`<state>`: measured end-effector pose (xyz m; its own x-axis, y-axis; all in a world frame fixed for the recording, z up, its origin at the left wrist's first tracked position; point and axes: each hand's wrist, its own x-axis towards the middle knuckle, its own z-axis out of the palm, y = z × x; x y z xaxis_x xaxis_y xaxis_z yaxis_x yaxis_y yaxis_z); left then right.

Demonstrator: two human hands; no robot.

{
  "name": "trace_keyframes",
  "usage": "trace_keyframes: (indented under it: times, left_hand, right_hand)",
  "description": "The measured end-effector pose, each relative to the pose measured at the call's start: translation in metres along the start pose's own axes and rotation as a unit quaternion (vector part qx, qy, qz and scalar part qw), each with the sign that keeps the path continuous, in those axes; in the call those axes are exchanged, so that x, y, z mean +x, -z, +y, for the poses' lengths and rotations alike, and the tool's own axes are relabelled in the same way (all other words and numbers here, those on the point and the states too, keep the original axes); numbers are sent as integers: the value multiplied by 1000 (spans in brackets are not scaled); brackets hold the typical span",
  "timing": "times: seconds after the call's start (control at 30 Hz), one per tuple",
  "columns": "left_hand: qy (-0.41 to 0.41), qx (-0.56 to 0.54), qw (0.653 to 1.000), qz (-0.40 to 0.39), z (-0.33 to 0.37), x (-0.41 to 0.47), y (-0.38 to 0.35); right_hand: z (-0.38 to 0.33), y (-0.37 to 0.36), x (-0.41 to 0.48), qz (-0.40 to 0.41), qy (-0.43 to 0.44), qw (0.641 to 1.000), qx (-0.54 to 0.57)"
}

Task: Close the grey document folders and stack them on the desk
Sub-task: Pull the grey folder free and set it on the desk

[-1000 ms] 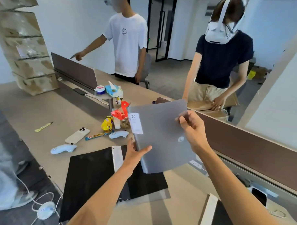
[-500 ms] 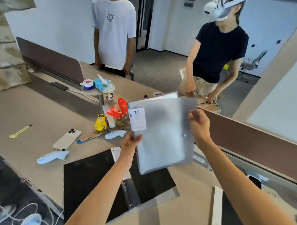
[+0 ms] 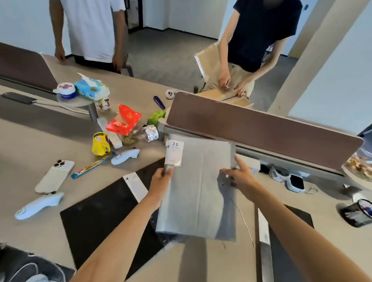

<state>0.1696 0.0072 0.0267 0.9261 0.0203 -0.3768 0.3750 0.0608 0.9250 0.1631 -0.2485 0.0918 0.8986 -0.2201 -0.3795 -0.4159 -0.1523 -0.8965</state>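
A: While held above the beige desk [image 3: 39, 143], where is the flat grey plastic document folder [image 3: 195, 189] gripped?

B: Left hand [image 3: 161, 181] is clamped on its spine; right hand [image 3: 238, 176] is pinched on its opposite edge.

I count one grey folder [image 3: 198, 189] held between my two hands, left [image 3: 161, 179] and right [image 3: 238, 177]; two black folders, one [image 3: 103, 219] near the desk's [image 3: 29, 146] front edge, one [image 3: 290, 242] toward its right; two pale blue controllers [image 3: 38, 205] [image 3: 125, 156]; one white phone [image 3: 54, 176]; two people [image 3: 92, 28] [image 3: 261, 28] beyond the far edge.
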Motion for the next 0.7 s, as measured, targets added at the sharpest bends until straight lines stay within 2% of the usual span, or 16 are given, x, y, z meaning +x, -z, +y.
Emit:
trace_keyframes:
  times: [0.13,0.23,0.33,0.5,0.63,0.7]
  left_hand:
    - [33,78,996,-20,-37,-5,-22]
    - [27,144,989,-31,-65,-17,-38]
    - [8,200,979,-38,-90,-24,-55]
    - [36,250,967,22,-121,-40,-67]
    - [29,270,959,80,-137,-42,-69]
    - [14,352,928,121,-132,-50,-79]
  right_hand:
    - [66,26,-18,-39,-93,995,-23]
    - [100,40,-31,-49,-159,986,-8]
    - [118,61,-31,-61,-172,983,14]
    - [146,82,-41,-148,-226,963,-15]
    - [163,96,-41,-228,-215,948,-54]
    - [168,106,-40,-246,-211,945,-37]
